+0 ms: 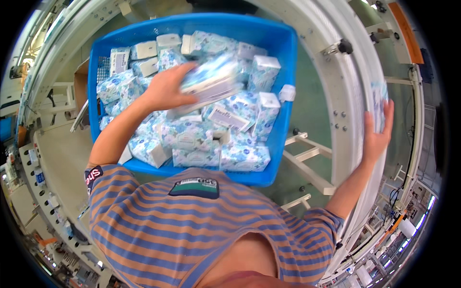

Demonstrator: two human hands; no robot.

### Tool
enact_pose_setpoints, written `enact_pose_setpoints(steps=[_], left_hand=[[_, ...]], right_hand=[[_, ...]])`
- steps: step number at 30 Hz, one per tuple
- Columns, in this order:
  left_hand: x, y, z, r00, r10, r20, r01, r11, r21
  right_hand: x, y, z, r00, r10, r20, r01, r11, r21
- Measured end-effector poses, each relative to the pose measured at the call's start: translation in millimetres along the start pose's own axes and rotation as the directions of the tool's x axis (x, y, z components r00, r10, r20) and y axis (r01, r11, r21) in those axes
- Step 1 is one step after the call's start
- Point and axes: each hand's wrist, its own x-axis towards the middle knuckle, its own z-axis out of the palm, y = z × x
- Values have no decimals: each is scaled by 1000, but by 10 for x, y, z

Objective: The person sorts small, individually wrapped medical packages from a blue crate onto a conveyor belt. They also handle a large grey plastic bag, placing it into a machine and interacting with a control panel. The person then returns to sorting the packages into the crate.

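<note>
My left hand (165,89) is over the blue plastic basket (192,22), its fingers closed on a soft tissue pack (210,86) with a blue-and-white print. That pack is smeared by motion. Beneath it, the basket is heaped with many similar tissue packs (189,134), lying at different angles, some on end. Off to the right, my right hand (377,141) is at a pale conveyor rail. Thumb and fingers lie on either side of another tissue pack (378,103), partly hidden and slightly blurred.
A curved-looking white metal frame (343,96) runs down the right, with a black knob (345,46) on it. White metal legs (307,163) stand between it and the basket. A cardboard box (81,79) is left of the basket. A white tag (287,93) hangs on the basket's right rim.
</note>
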Motion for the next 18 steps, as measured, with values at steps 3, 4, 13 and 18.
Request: enact_pose_setpoints(steps=[3,4,13,18], left_hand=[[180,681,209,913,345,-217,-399,868,-295],[256,872,299,882,443,-161,-469,793,-389],[926,-1302,912,839,-39,543,-406,620,671],[917,-841,580,951,59,303,-184,896,404]], right_hand=[[-565,-584,965,865,-178,469,-87,868,490],[-712,-734,1120,888,-85,452,-205,808,553],[339,270,-843,994,104,-13,-102,935,-338],[304,430,-334,999,2,-42,-17,934,-356]])
